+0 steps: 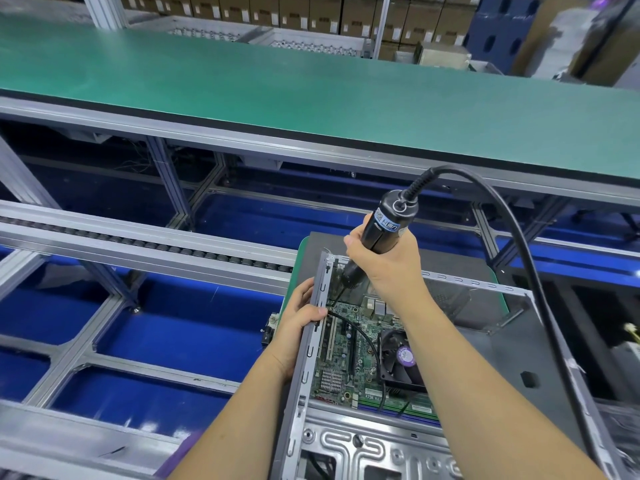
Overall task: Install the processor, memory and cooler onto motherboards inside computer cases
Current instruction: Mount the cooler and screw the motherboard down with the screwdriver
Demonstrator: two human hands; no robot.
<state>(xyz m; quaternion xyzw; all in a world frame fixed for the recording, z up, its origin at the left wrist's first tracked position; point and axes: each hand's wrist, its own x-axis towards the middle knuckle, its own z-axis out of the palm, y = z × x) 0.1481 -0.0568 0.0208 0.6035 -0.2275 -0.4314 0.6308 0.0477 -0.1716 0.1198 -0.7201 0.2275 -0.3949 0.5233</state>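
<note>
Nearest the camera lies the open computer case, its stamped metal floor in the foreground and the motherboard seated inside it. On the board sits the cooler, a black fan with a purple label, and green memory lies along the board's near edge. A thin black cable loops across the board. The left hand grips the case's left wall, fingers curled over the rim, probably to keep the case steady. Further in, the right hand is wrapped around a black electric screwdriver, bit angled down at the board's far left corner, likely to drive a mounting screw there. The screwdriver's thick cord arcs off to the right. Beyond runs a roller rail, then the green desk, with stacked cartons at the back.
</note>
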